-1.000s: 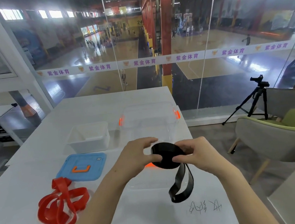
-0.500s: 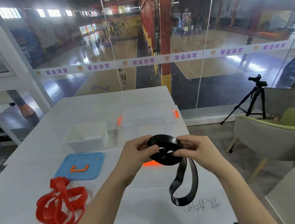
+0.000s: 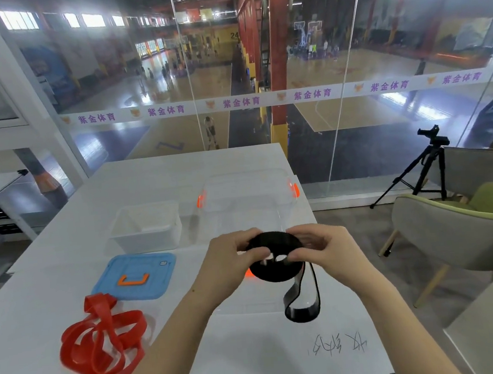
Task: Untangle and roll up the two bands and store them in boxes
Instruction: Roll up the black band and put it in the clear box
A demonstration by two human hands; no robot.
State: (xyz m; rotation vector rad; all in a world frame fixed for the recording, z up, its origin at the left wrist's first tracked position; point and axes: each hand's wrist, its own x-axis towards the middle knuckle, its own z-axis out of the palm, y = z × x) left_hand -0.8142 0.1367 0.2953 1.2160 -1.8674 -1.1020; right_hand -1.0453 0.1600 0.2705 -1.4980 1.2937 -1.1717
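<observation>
Black band (image 3: 276,273): a flat, rubbery-looking strap, mostly wound into a coil and held in the air over the near end of the clear box. A short unwound loop hangs from the coil at 5 o'clock. Whether its end touches the counter cannot be told.
Left grip (image 3: 231,262): fingers and thumb are curled on the coil's 9 o'clock edge, pinching the layers together.
Right grip (image 3: 325,248): closed the same way on the 3 o'clock edge, thumb in front and fingers behind.
Handling: probably light, soft and springy, so the coil would likely unwind if the pinch loosens. Best held across its flat faces, squeezing all the layers, while the hanging loop is fed round.
Clear box (image 3: 249,204): open, with orange latches, right below the coil and running on toward 12 o'clock.
White box (image 3: 145,242): smaller and open, at 10 o'clock, just beside the clear one.
Blue lid (image 3: 158,279): lies flat at 9 o'clock, orange handle up.
Red band (image 3: 99,304): a tangled heap at 8 o'clock, well apart from both grips and not yet rolled.
Counter (image 3: 194,355): white, with handwriting at 5 o'clock.
</observation>
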